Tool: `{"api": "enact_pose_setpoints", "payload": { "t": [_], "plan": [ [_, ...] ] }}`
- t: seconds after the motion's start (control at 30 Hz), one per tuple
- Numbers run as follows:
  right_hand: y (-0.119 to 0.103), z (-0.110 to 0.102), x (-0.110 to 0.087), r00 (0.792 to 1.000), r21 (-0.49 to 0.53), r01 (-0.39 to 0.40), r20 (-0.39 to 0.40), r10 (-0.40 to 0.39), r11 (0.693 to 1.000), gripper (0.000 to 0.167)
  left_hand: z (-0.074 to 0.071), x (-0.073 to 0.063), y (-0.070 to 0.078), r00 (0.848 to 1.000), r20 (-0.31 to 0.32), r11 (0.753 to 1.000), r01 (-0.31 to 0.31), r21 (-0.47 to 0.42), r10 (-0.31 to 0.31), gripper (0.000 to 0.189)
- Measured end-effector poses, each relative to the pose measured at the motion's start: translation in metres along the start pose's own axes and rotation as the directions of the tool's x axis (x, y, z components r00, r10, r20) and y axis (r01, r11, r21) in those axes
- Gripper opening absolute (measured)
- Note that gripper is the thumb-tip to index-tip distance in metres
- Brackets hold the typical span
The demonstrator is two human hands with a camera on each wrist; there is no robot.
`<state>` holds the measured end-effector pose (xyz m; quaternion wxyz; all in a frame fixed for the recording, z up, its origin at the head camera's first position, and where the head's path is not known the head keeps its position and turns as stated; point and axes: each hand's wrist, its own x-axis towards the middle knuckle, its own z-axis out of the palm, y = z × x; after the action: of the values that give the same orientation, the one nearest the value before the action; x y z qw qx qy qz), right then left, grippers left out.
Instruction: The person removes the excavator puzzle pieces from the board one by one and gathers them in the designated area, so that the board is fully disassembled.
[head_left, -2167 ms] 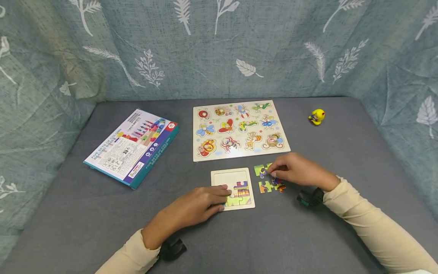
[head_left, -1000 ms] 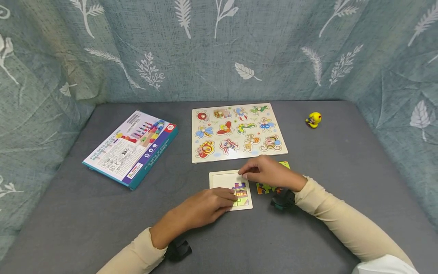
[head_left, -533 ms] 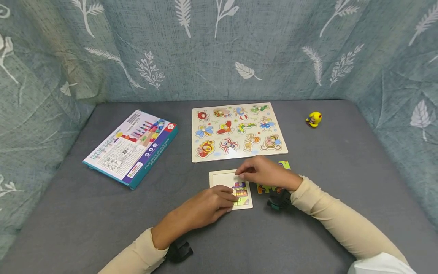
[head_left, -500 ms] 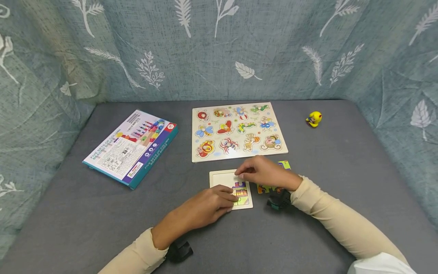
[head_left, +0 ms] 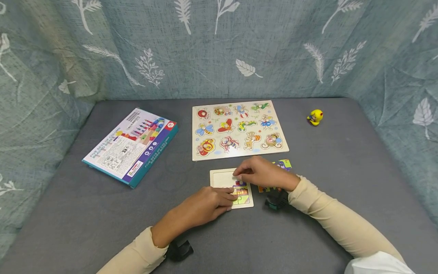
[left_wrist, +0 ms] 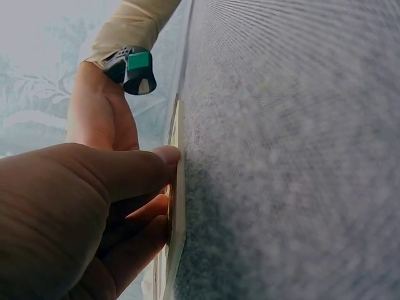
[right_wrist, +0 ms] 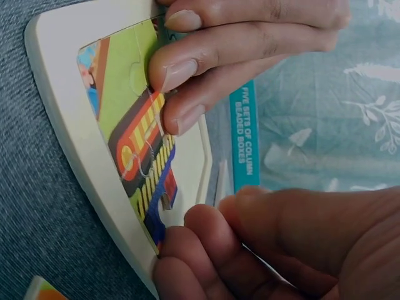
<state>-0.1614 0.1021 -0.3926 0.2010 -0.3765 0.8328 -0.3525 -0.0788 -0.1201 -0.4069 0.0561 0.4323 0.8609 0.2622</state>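
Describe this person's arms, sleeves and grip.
Wrinkled cream sleeves cover both arms to near the wrists. The left wrist camera is black; the right wrist camera adds a green patch. Left grip and right grip wear no gloves. White fabric shows beyond the right sleeve.

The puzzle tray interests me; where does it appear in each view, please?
Head: the puzzle tray lies just below centre.
Left wrist: the tray shows edge-on, lower left of centre.
Right wrist: the tray slants across the left half.
Shared landmark: the left hand, its fingers at the tray.
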Motion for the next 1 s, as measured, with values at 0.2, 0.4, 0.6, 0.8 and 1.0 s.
{"api": "enact_pose_setpoints", "payload": {
  "t": [0.2,0.4,0.6,0.8,1.0],
  "plan": [
    [-0.0016,0.0009,0.0003,1.000,-0.001,-0.010,-0.009,0.010,1.000,0.017,-0.0003,-0.0006,0.0000,1.000,-0.005,1.000,-0.008,-0.016,0.008,0.019],
    [-0.0030,0.0004,0.0007,1.000,0.018,-0.021,0.002,0.021,1.000,0.017,-0.0004,0.0005,0.0006,1.000,-0.003,1.000,-0.002,-0.008,0.002,0.019],
    [-0.0019,0.0000,0.0007,1.000,0.014,-0.017,0.016,0.017,1.000,0.016,-0.0002,0.0011,0.0016,1.000,-0.004,1.000,0.001,0.004,-0.001,0.019],
    [0.0002,0.0003,0.0000,0.999,0.039,-0.009,0.035,0.007,0.999,0.017,0.0005,0.0010,0.0025,1.000,-0.021,1.000,-0.011,0.026,0.012,0.017],
    [-0.0001,0.0008,-0.0010,1.000,0.012,-0.007,0.026,0.007,1.000,0.016,0.0006,0.0008,0.0024,1.000,-0.018,0.999,-0.008,0.033,0.009,0.016]
  ]
}}
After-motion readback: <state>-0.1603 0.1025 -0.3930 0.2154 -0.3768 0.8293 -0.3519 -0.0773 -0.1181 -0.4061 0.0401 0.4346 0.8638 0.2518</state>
